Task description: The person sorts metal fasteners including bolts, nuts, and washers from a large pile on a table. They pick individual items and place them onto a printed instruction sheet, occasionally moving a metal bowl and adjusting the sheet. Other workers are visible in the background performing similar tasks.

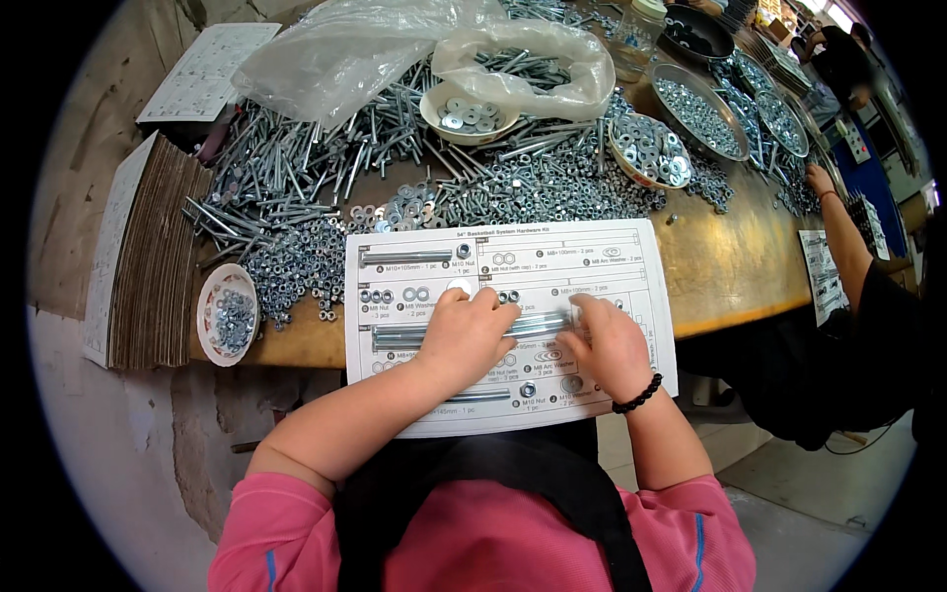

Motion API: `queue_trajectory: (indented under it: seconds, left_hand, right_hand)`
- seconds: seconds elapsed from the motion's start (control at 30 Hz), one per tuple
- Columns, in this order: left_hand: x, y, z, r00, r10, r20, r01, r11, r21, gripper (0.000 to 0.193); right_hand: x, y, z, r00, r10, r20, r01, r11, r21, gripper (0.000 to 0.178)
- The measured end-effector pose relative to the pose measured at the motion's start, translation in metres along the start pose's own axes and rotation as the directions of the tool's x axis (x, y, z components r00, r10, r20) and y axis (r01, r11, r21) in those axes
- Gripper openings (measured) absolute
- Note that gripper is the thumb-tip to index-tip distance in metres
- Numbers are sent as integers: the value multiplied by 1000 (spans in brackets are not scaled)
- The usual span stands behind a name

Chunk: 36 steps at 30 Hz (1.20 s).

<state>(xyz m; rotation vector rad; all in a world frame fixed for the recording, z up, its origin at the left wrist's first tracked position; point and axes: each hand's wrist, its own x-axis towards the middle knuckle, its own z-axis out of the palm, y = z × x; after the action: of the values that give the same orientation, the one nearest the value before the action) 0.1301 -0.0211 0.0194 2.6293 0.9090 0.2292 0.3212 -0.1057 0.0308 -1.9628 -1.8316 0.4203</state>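
A white printed card (pixel 651 385) lies before me, overlapping the table's front edge, with bolts, nuts and washers set out on its printed pictures. My left hand (pixel 466 331) bends over the middle of a bundle of long bolts (pixel 395 338), thumb below and fingers above them; the palm hides part of the bundle. Small nuts (pixel 508 296) sit beside its fingertips. My right hand (pixel 614 345), slightly blurred, is by the bundle's right end, thumb and fingers apart. A single long bolt (pixel 404 259) and a large nut (pixel 464 252) rest along the card's top.
Heaps of bolts (pixel 306 148) and loose nuts (pixel 552 187) cover the table's far side. Bowls of washers (pixel 651 153) and nuts (pixel 233 321) stand around. Stacked cards (pixel 158 266) are at left, a plastic bag (pixel 345 59) behind. Another person's arm (pixel 846 232) reaches in at right.
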Motion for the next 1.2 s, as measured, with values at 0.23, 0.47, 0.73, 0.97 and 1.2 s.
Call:
queue_trajectory:
  seconds: [0.23, 0.47, 0.73, 0.97, 1.2]
  left_hand:
    - [1, -1, -1, 999, 7, 34, -6, 1000, -15, 34]
    - [-4, -3, -17, 999, -5, -42, 4, 1000, -27, 36]
    - [-62, -70, -65, 980, -170, -100, 168, 985, -35, 34]
    - [-91, -76, -46, 982, -151, -110, 144, 987, -69, 34]
    - [-89, -85, -57, 972, -202, -119, 178, 966, -190, 32]
  right_hand:
    - [0, 1, 8, 999, -44, 29, 43, 999, 18, 43]
    - [6, -7, 4, 994, -110, 2, 110, 985, -135, 34]
    - [20, -44, 15, 943, -332, 25, 333, 943, -1, 27]
    - [38, -73, 55, 904, -410, 118, 419, 906, -66, 21]
    - [28, -54, 27, 936, -351, -14, 351, 936, 16, 29]
